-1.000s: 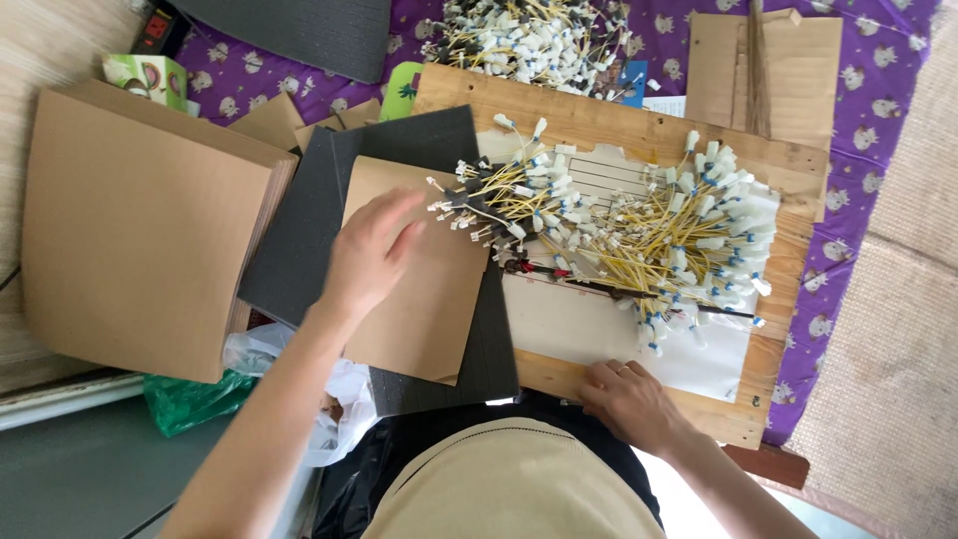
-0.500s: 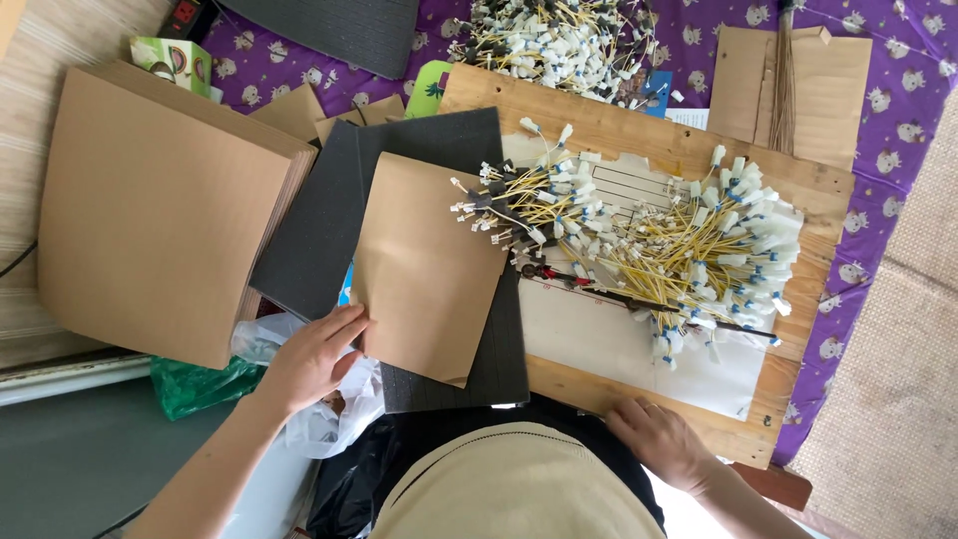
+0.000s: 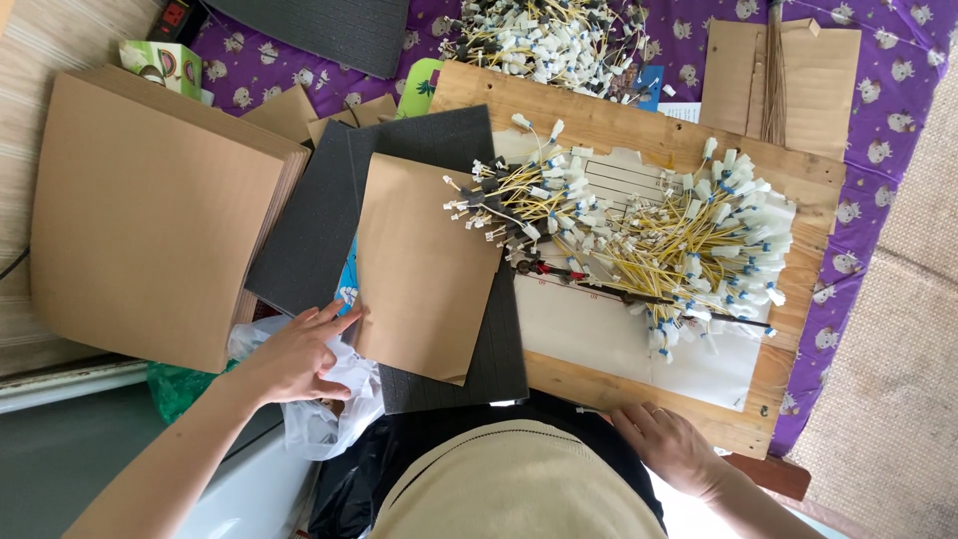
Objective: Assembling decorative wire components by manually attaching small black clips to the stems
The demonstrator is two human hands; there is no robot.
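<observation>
Nearest, a cream knitted top (image 3: 519, 489) low in the middle. Right hand (image 3: 671, 447) flat on the near edge of the wooden board (image 3: 639, 125), fingers loose and spread, holding nothing. Left hand (image 3: 291, 356) lower left, fingers stretched out and open, fingertips touching the near left edge of the brown cardboard sheet (image 3: 424, 265), palm over a crinkly white plastic bag (image 3: 334, 404). Pulled back from half a second ago, when it sat a bit closer to the sheet; a second ago it lay right on top of the sheet. Cardboard sheet smooth and flat, lying on dark grey foam pads (image 3: 319, 220), its far right corner under the wires. Beside it on the board, a big messy bunch of yellow wires with white plugs (image 3: 649, 235), spread over a torn white paper (image 3: 619, 339). Off to the left, a tall stack of brown cardboard (image 3: 150, 215). Farther back, another heap of wires (image 3: 549, 40), a purple patterned cloth (image 3: 878, 130), more cardboard pieces (image 3: 788, 75).
</observation>
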